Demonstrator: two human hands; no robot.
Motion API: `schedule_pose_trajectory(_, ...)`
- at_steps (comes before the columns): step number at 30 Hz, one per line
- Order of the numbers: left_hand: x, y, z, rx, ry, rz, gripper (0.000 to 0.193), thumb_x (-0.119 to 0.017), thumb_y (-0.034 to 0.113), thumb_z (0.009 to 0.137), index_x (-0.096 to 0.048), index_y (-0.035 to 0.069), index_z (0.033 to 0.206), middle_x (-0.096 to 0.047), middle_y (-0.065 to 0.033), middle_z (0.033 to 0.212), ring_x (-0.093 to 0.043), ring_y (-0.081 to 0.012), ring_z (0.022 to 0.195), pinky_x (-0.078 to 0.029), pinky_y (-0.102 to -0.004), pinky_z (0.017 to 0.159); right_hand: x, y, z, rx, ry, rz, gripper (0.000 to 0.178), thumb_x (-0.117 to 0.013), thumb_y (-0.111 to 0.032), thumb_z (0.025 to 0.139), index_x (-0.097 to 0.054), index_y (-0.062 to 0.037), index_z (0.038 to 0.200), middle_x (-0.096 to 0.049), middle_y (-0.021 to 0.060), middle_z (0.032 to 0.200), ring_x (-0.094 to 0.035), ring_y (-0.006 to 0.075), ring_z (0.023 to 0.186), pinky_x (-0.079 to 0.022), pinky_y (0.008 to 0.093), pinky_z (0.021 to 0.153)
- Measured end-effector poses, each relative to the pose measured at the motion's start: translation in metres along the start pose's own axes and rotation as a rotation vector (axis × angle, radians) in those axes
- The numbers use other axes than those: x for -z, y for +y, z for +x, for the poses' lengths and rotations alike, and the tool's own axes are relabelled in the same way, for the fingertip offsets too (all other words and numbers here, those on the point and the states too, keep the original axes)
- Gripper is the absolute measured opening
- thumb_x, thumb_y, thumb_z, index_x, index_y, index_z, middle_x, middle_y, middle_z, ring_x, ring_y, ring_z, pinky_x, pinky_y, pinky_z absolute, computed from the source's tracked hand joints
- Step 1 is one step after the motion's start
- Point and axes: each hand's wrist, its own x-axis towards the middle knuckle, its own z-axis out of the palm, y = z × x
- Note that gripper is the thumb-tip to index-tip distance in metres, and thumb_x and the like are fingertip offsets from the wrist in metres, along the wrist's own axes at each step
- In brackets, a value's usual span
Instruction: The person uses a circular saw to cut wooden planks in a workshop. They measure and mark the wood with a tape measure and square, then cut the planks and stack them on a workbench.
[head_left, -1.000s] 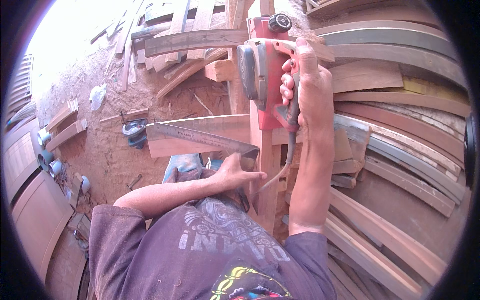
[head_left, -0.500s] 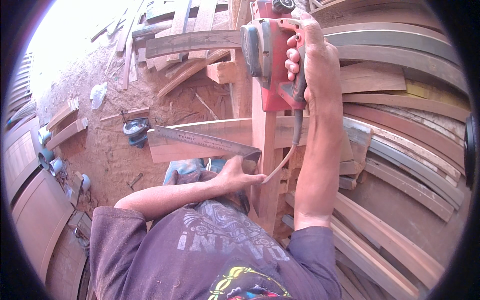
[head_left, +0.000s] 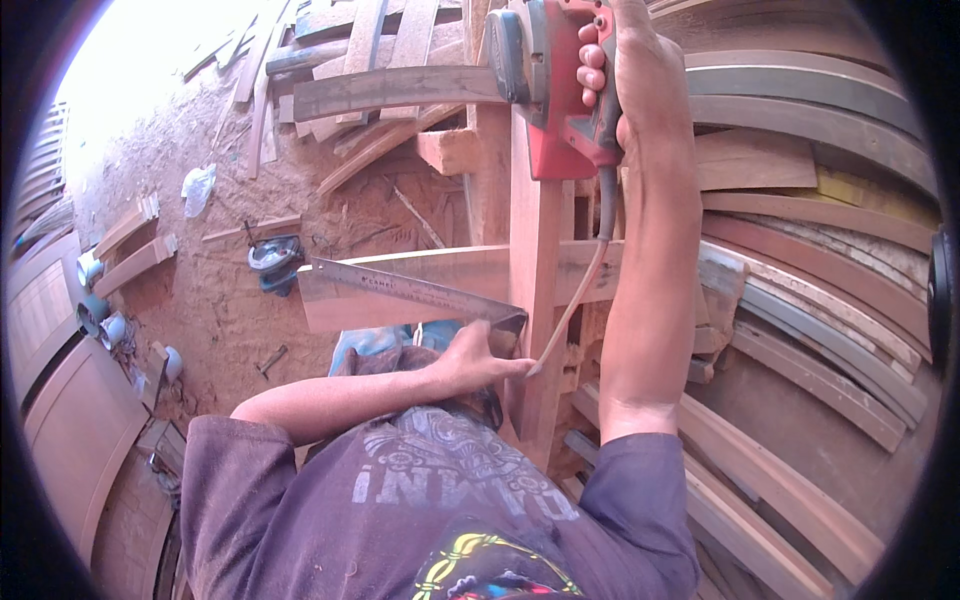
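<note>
My right hand (head_left: 640, 85) grips the handle of a red electric planer (head_left: 560, 150), its front end cut off by the upper edge of the picture. The planer stands over a long wooden beam (head_left: 533, 225) that runs away from me. From its back the power cord (head_left: 577, 300) hangs down toward my left hand (head_left: 475, 360). That hand is closed around the dark stock of a try square (head_left: 410, 288), whose metal blade points left. The left thumb stretches over the beam beside the cord; the other left fingers are mostly hidden.
A wide board (head_left: 400, 285) lies crosswise under the beam. Stacked curved timbers (head_left: 800, 80) fill the right side. On the sandy floor at left are a dark power tool (head_left: 274, 255), a plastic bag (head_left: 197, 190) and a hammer (head_left: 271, 360). Panels (head_left: 80, 430) lean farther left.
My right hand and the planer have moved farther away along the beam, shifting a little to the right in the picture. The left hand and try square have hardly moved.
</note>
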Motion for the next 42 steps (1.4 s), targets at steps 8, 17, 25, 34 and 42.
schedule_pose_trajectory(8,0.005,0.014,-0.006,0.006,-0.043,-0.009,0.055,-0.089,0.039,0.082,-0.071,-0.006,0.107,-0.075,-0.0181,0.102,-0.071,-0.0232,0.099,-0.056,-0.0401,0.09,-0.019,-0.016,0.085,0.202,0.023,0.014,0.046,-0.054,-0.05,0.106,-0.065,-0.0069,0.097,-0.049,-0.0034,0.07,-0.046,0.0068,0.05,-0.041,0.0267,0.044)
schedule_pose_trajectory(17,-0.003,-0.007,0.008,-0.07,0.11,-0.064,0.061,-0.096,0.042,0.073,-0.074,-0.004,0.107,-0.077,-0.0135,0.092,-0.073,-0.0216,0.084,-0.059,-0.0373,0.079,0.039,0.017,-0.037,0.38,-0.034,0.243,0.075,-0.06,-0.064,0.102,-0.064,0.0023,0.136,-0.055,0.0046,0.089,-0.054,0.0076,0.064,-0.046,0.0246,0.056)
schedule_pose_trajectory(25,0.002,-0.003,0.015,-0.073,-0.017,-0.074,0.05,-0.094,0.035,0.075,-0.074,-0.003,0.102,-0.074,-0.0095,0.086,-0.07,-0.0153,0.075,-0.057,-0.0312,0.066,0.163,0.132,-0.283,0.044,0.105,-0.143,0.075,-0.045,-0.067,0.107,-0.071,0.0038,0.112,-0.064,0.0049,0.083,-0.05,0.0075,0.056,-0.037,0.0252,0.048)
schedule_pose_trajectory(34,0.001,0.008,-0.016,-0.198,0.139,-0.013,0.044,-0.09,0.042,0.084,-0.07,0.003,0.092,-0.066,-0.0006,0.077,-0.063,-0.0094,0.063,-0.054,-0.0263,0.058,0.224,0.288,-0.52,-0.385,0.193,-0.112,0.051,-0.066,-0.047,0.104,-0.073,0.0012,0.093,-0.06,-0.001,0.068,-0.051,0.0054,0.056,-0.037,0.0233,0.048)
schedule_pose_trajectory(42,0.027,-0.013,-0.075,-0.401,0.476,-0.191,0.035,-0.085,0.035,0.091,-0.064,0.007,0.094,-0.061,0.0003,0.071,-0.059,-0.0089,0.055,-0.047,-0.0243,0.049,0.229,0.348,-0.582,-0.471,0.164,0.017,0.037,-0.067,-0.032,0.103,-0.074,0.0018,0.09,-0.062,0.0,0.068,-0.054,0.0073,0.057,-0.041,0.0273,0.053)
